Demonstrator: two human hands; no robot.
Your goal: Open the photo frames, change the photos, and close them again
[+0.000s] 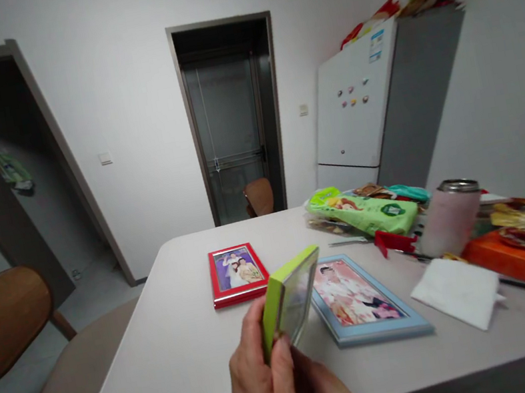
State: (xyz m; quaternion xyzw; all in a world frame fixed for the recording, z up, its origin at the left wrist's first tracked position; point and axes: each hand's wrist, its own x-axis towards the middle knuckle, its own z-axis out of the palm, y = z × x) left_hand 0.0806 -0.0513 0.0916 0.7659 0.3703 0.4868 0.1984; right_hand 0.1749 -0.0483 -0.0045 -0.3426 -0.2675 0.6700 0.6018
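A lime-green picture frame (pixel 268 309) is held upright and turned nearly edge-on above the table, its clear face angled to the right. My left hand (pixel 260 376) is closed around its lower left side, with the thumb on the front. Lower down, my right hand (pixel 326 385) grips the frame's bottom, its fingers partly hidden behind the left hand. On the table beyond lies a red picture frame (pixel 213 285) with a photo of people. To the right of my hands a light blue picture frame (pixel 385 330) lies flat, holding a pink-toned photo.
At right on the white table (pixel 170 362) are a green wipes pack (pixel 371 210), a pink tumbler (pixel 452 217), a folded white tissue (pixel 457 291), an orange box (pixel 523 262) and several pens. A wooden chair (pixel 5 323) stands left; a fridge (pixel 353 106) stands behind.
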